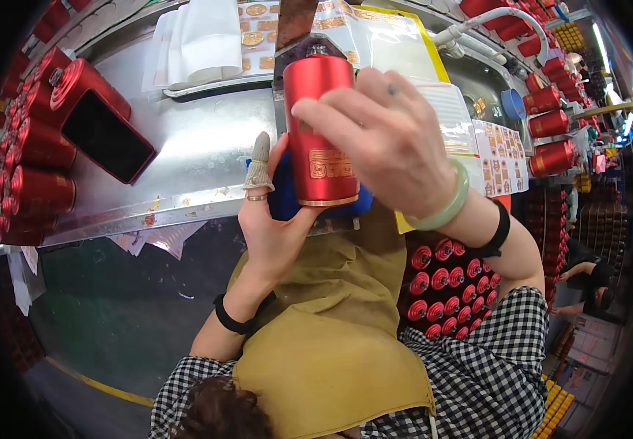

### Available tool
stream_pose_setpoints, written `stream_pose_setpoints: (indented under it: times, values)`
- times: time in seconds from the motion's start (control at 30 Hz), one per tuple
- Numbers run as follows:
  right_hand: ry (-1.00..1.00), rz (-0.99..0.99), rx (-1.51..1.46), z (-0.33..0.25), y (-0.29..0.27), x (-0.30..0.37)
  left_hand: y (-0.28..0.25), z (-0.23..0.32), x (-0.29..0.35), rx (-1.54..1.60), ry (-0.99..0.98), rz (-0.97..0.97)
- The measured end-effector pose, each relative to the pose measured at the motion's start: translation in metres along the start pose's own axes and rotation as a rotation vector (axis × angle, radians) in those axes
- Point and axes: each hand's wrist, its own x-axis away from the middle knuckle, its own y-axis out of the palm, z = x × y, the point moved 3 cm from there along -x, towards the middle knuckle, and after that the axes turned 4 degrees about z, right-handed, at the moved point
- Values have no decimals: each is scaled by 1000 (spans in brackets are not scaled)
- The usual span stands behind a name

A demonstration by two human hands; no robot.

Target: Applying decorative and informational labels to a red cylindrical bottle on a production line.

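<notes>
A glossy red metal canister [316, 132] with a gold emblem near its lower end lies before me, its narrower metal tip pointing away. My left hand [276, 227] grips its near end, the thumb by the gold-edged base. A cloth finger cover sits on one left finger, along the canister's left side. Over the canister's right side is my right hand [382, 139], fingers bent and drawn together near the red surface. A small dark-gold spot shows by its fingertips; I cannot tell whether it is held. Something blue [283, 190] is partly hidden beneath the canister.
A black-screened phone [108, 137] leans on stacked red canisters [42, 194] at the left of the metal table [185, 135]. Sheets of gold stickers [503, 157] lie on the right. Several red canisters [441, 278] stand upright below. Another person [590, 282] is at far right.
</notes>
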Motion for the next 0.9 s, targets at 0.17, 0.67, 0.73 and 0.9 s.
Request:
stream_pose_setpoints:
  times: [0.17, 0.67, 0.73, 0.9]
  values:
    - [-76, 218, 206, 25, -28, -19, 7, 12, -7, -236, 185, -88]
    - [-79, 219, 106, 15, -23, 0, 11, 5, 5, -221, 252, 48]
    - [-115, 173, 86, -2, -13, 14, 10, -3, 11, -133, 120, 66]
    - [-178, -38, -161, -40, -3, 38, 9, -2, 4, -109, 155, 136]
